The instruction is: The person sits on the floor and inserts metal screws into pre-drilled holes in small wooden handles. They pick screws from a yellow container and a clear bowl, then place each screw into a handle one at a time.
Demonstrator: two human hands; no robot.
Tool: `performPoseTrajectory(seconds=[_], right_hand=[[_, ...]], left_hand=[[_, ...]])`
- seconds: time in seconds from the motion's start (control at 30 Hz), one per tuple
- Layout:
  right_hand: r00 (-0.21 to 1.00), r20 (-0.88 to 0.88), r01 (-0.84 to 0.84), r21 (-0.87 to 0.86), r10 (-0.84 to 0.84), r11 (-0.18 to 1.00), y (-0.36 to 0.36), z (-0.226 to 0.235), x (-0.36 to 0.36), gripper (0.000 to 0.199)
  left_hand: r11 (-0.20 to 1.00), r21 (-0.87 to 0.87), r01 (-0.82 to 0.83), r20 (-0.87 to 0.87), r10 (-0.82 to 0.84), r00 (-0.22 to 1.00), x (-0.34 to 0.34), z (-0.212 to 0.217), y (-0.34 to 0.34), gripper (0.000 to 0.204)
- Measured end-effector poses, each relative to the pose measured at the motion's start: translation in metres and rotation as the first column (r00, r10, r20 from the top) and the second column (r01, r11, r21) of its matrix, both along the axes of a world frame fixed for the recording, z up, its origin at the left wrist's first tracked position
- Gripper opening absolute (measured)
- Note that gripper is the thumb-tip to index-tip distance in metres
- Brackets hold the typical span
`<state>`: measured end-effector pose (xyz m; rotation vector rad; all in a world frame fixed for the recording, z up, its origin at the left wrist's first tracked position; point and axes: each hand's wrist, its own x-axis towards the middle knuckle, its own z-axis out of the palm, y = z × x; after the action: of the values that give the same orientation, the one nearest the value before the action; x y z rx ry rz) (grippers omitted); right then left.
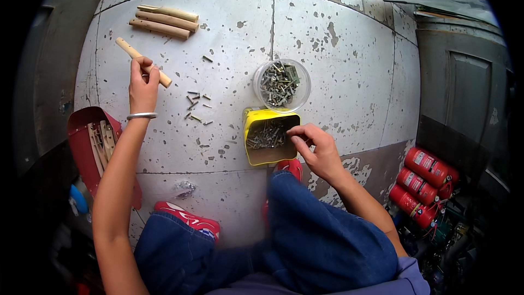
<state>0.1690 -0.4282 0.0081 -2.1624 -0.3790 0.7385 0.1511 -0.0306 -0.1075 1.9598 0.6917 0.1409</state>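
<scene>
Wooden rod (pixel 128 48), pale and slender

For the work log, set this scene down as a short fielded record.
Left hand: gripping a wooden rod
Right hand: at right rim of yellow container; whether holding anything, unclear
Yellow container: metal fasteners inside
Clear round tub: more metal fasteners
Loose on floor: scattered fasteners; three wooden pieces together
Far left: red container holding wooden pieces
Far right: red extinguishers
</scene>
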Motion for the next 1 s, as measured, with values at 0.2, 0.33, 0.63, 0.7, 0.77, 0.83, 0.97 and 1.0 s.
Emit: performPoseTrajectory(seconds=[0.2,0.33,0.63,0.7,0.77,0.83,0.97,1.0], right_hand=[[0.788,0.212,-0.499,-0.330,0.578,0.802,0.025,-0.031,0.003,0.019],[0.602,0.221,-0.643,-0.435,0.767,0.630,0.040,-0.052,0.003,0.012],[0.478,0.245,-0.666,-0.525,0.843,0.530,0.040,-0.062,0.005,0.011],[0.465,0.243,-0.679,-0.520,0.851,0.519,0.040,-0.066,0.005,0.011],[0.447,0.249,-0.683,-0.526,0.859,0.507,0.038,-0.067,0.007,0.010],[0.424,0.264,-0.689,-0.528,0.867,0.497,0.038,-0.069,0.006,0.010],[0.364,0.292,-0.710,-0.527,0.884,0.467,0.037,-0.068,0.006,0.010],[0.345,0.291,-0.709,-0.543,0.892,0.451,0.039,-0.069,0.006,0.010]], left_hand=[[0.929,-0.308,0.207,0.112,-0.180,0.977,-0.053,0.036,-0.098,0.011],[0.921,-0.277,0.273,0.108,-0.253,0.962,-0.064,0.051,-0.148,0.015],[0.925,-0.265,0.273,0.108,-0.253,0.962,-0.068,0.047,-0.150,0.017],[0.924,-0.272,0.270,0.110,-0.249,0.962,-0.069,0.046,-0.150,0.016],[0.917,-0.300,0.261,0.098,-0.243,0.965,-0.068,0.049,-0.153,0.016],[0.916,-0.287,0.279,0.107,-0.259,0.960,-0.069,0.051,-0.154,0.017],[0.911,-0.271,0.312,0.100,-0.296,0.950,-0.072,0.054,-0.156,0.018],[0.913,-0.262,0.312,0.102,-0.296,0.950,-0.073,0.053,-0.155,0.018]])
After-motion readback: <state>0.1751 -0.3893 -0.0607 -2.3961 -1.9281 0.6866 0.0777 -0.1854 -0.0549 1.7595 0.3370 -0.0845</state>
